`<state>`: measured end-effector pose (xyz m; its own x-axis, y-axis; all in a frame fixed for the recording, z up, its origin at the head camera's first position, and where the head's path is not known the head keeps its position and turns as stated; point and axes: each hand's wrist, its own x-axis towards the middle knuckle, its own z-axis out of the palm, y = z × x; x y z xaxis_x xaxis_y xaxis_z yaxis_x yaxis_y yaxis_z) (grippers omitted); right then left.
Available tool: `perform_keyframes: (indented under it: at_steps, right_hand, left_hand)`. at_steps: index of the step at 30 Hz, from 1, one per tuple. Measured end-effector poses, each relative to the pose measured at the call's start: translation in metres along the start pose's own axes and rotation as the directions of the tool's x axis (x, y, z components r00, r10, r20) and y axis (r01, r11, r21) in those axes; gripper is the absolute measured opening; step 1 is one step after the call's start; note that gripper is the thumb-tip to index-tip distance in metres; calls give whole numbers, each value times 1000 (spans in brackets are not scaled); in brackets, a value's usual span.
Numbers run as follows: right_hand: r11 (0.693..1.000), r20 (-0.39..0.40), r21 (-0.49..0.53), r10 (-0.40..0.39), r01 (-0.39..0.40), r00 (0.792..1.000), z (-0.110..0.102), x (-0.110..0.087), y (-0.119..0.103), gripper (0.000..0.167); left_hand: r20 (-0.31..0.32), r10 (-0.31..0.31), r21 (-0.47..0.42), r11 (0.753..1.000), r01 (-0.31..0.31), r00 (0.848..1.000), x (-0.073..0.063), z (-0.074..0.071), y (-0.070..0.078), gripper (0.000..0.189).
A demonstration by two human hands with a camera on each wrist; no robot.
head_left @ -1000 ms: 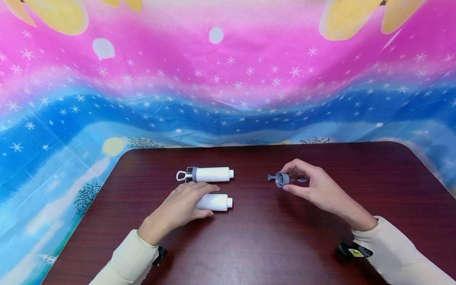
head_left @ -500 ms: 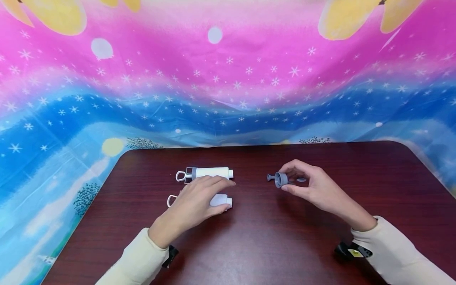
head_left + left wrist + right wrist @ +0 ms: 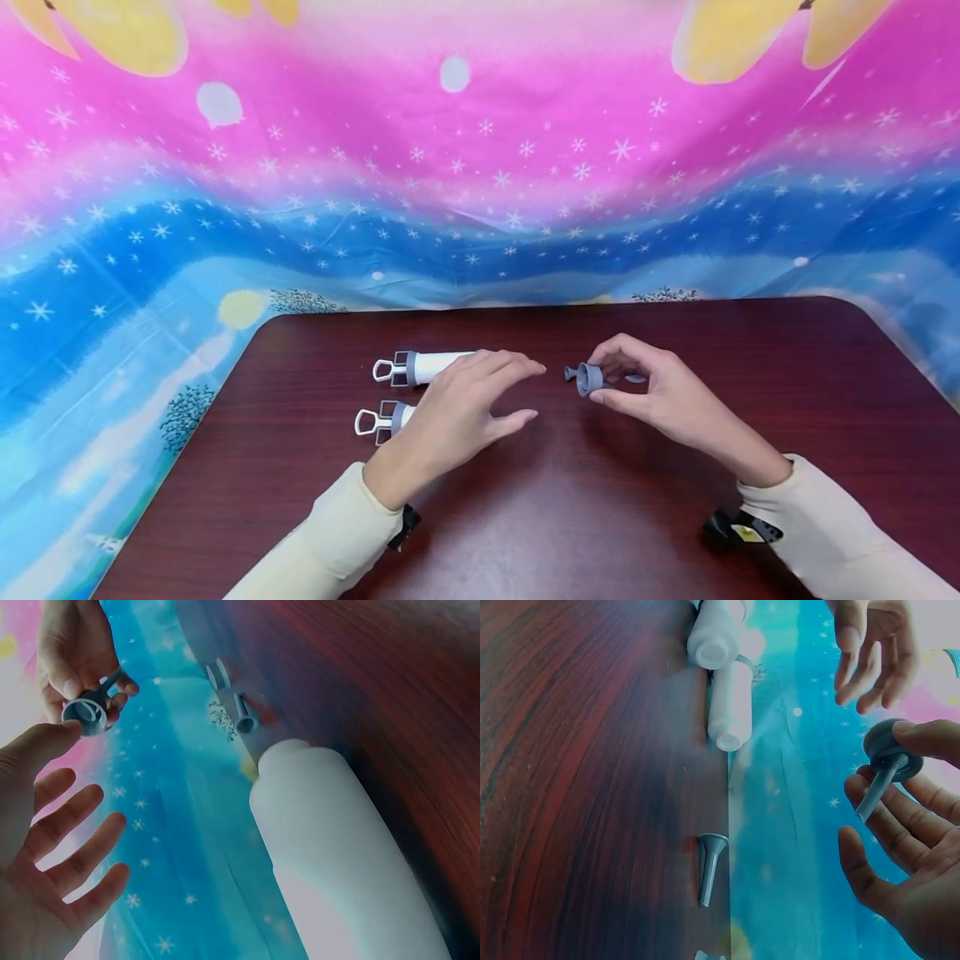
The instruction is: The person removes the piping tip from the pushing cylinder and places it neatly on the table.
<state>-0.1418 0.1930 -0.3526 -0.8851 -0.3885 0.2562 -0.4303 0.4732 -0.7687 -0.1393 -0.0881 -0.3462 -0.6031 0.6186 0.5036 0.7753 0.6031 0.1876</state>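
Observation:
My right hand (image 3: 637, 383) pinches a grey funnel-shaped nozzle (image 3: 885, 754) between thumb and fingers, its round cup (image 3: 588, 380) facing left and its thin stem pointing back towards the palm. My left hand (image 3: 468, 408) holds nothing; its fingers are spread and reach towards that cup from the left. Beneath the left hand lie two white syringe-like presses with grey collars and loop handles. The far press (image 3: 431, 367) is partly covered by the hand, and the near press (image 3: 390, 422) shows mainly its handle end. Their white barrels (image 3: 731, 712) show whole in the right wrist view.
Behind the held nozzle, another grey funnel nozzle (image 3: 711, 866) lies on the dark red-brown wooden table (image 3: 600, 525). Beyond it rests a further small grey piece (image 3: 636, 379). A pink and blue patterned cloth (image 3: 480, 183) hangs along the back and sides.
My left hand has let go of the near press and moved right, over the barrels and towards the right hand. The right hand stays in place, turning the nozzle's cup slightly left.

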Motion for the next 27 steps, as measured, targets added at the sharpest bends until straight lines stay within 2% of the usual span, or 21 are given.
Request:
perform_keyframes:
  at_steps: [5, 18, 27]
  right_hand:
    - [1000, 5, 23, -4, 4, 1000, 0, 1, -1, 29]
    - [999, 11, 17, -30, 30, 1000, 1, 2, -2, 28]
    - [999, 23, 34, -20, 19, 1000, 1, 1, -7, 25]
  left_hand:
    - [-41, 11, -13, 1000, -11, 999, 5, 5, 4, 46]
    - [-85, 45, -19, 999, -46, 995, 14, 17, 13, 46]
    - [-161, 101, 8, 995, -101, 982, 18, 24, 19, 45]
